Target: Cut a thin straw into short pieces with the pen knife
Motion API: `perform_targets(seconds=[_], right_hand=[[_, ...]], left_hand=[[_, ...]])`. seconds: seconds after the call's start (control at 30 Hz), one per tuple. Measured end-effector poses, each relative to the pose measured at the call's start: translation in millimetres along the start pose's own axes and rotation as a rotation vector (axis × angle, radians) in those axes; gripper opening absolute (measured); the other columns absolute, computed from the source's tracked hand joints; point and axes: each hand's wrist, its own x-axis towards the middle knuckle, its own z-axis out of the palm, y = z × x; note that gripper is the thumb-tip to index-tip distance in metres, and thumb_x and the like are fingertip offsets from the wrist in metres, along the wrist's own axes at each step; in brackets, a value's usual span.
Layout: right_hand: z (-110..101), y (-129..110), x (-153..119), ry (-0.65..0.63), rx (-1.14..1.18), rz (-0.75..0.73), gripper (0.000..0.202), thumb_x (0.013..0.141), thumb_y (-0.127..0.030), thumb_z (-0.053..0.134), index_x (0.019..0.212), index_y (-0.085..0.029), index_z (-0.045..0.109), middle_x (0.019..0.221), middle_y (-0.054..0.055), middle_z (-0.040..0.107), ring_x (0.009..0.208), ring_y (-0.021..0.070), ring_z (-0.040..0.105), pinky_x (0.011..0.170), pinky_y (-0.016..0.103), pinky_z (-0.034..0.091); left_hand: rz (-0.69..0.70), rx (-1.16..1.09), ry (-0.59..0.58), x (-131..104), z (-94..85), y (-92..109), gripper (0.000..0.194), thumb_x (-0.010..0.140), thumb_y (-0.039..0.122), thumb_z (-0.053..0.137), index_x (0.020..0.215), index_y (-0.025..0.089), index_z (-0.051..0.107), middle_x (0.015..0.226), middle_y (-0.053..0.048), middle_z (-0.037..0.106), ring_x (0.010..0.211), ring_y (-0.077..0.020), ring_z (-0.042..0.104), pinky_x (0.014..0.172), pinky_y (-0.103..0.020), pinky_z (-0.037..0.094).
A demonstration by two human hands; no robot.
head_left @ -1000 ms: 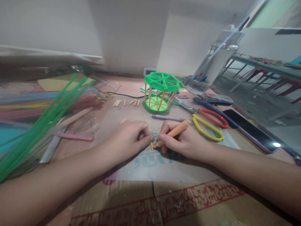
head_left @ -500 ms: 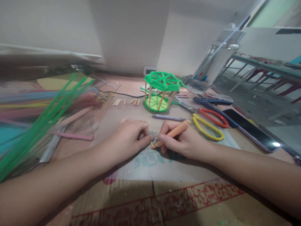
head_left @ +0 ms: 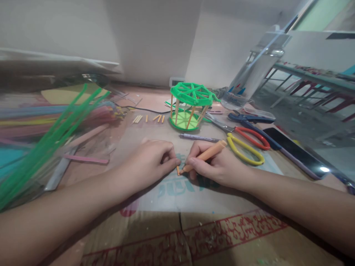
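My left hand (head_left: 159, 157) pinches a short thin stick (head_left: 178, 170), coloured orange, over a translucent sheet. In my right hand (head_left: 213, 164) is an orange marker (head_left: 209, 152), held like a pen, its tip at the lower end of the stick. The marker's tip and the stick touch or nearly touch. Behind both hands stands a green round frame (head_left: 191, 94) with orange upright sticks between its top ring and base. Several short sticks (head_left: 158, 118), some pale and some orange, lie to the left of this frame.
Scissors (head_left: 245, 147) with red and yellow handles, a purple pen (head_left: 198, 137), blue-handled pliers (head_left: 251, 118) and a phone (head_left: 295, 153) lie on the right. A clear bottle (head_left: 246, 77) stands behind them. Green strips (head_left: 52, 147) and a pink stick (head_left: 87, 159) are on the left.
Both hands stay nearly in place, with the marker's tip still at the stick's lower end. The view has shifted very slightly.
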Motion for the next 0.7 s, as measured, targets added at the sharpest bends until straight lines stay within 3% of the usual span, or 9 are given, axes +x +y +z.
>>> perform_targets(seconds=[0.7], right_hand=[[-0.2, -1.3, 1.2, 0.012, -0.037, -0.011, 0.027, 0.096, -0.04, 0.072, 0.085, -0.02, 0.058, 0.067, 0.001, 0.071, 0.06, 0.0132, 0.064, 0.056, 0.023, 0.048]], left_hand=[[-0.035, -0.017, -0.041, -2.9, -4.2, -1.7, 0.027, 0.095, 0.042, 0.061, 0.078, 0.022, 0.068, 0.067, 0.002, 0.066, 0.061, -0.016, 0.055, 0.064, -0.031, 0.036]])
